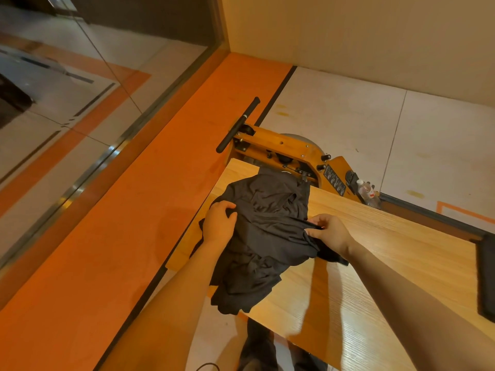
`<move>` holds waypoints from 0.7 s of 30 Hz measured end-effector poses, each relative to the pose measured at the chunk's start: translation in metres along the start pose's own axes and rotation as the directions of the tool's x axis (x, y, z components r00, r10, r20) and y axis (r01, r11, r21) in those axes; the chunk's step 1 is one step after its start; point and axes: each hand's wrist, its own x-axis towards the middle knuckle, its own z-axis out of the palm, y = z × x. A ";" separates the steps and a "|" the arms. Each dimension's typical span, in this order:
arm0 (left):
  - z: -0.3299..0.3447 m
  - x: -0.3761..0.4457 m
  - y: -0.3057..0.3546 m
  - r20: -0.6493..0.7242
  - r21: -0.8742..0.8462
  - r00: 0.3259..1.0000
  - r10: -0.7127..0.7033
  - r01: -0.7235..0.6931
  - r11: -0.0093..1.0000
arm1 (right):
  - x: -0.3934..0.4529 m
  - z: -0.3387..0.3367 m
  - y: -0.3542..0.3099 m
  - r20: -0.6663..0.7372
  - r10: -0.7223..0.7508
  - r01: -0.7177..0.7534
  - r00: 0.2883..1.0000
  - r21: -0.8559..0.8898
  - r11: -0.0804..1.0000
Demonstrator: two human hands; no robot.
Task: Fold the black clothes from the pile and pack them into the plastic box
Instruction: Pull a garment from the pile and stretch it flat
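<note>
A head-worn camera looks down at a light wooden desk [388,236] set beside an orange strip of floor [134,223]. A crumpled black garment [267,231] lies across the desk's left corner, and its lower folds hang over the near edge.

The left hand [219,223] grips the garment's left side, fingers [227,206] curled into the cloth with the thumb tucked against it. The right hand [330,231] pinches a thin edge of the fabric between thumb and fingertips at the garment's right side, just above the desk. Both forearms reach in from the bottom of the view.

No plastic box is visible, and no separate pile of clothes either; only this one dark bundle. A dark flat object [486,277] sits at the desk's right edge; what it is cannot be told. Beyond the desk stands a wooden machine with a black handle bar [238,124], and a plastic bottle [367,191] rests on it.

Risks, as a judgement: so much cloth overhangs the corner that its weight could drag the garment to the floor if either grip loosens. The fabric is bunched and uniformly black, so seams and sleeves are hard to find, and a fold begun now may come out crooked. Spreading it toward the far edge could snag it on the machine's fittings.
</note>
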 end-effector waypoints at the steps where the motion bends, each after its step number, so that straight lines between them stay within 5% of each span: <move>1: 0.002 0.000 0.002 0.003 0.014 1.000 0.007 -0.007 1.000 | -0.001 -0.001 0.000 -0.007 0.002 -0.002 1.000 0.041 0.999; 21: 0.020 0.006 0.013 -0.063 0.043 0.997 0.037 -0.035 0.998 | -0.002 -0.020 0.014 -0.090 0.058 -0.034 0.994 0.248 0.968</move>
